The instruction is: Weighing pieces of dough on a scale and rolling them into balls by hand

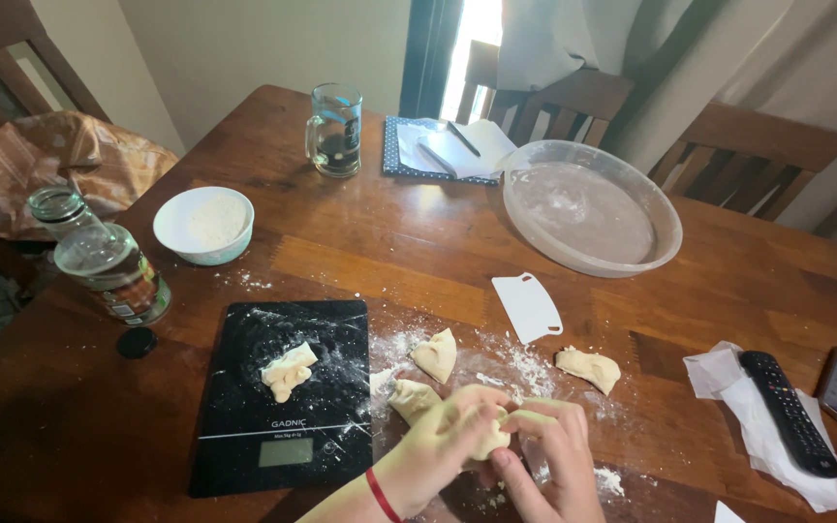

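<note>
- Pale cream dough piece on a black scale dusted white.
- White bowl and white scraper on the reddish-brown wooden bench.
- Black remote on white paper.

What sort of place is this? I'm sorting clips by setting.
Probably a home dining room: a wooden table with wooden chairs, a remote control, and both hands shaping dough beside a kitchen scale.

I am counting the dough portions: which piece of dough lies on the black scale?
The small pale dough piece on the black kitchen scale; the other loose pieces lie directly on the floured wooden table.
</note>
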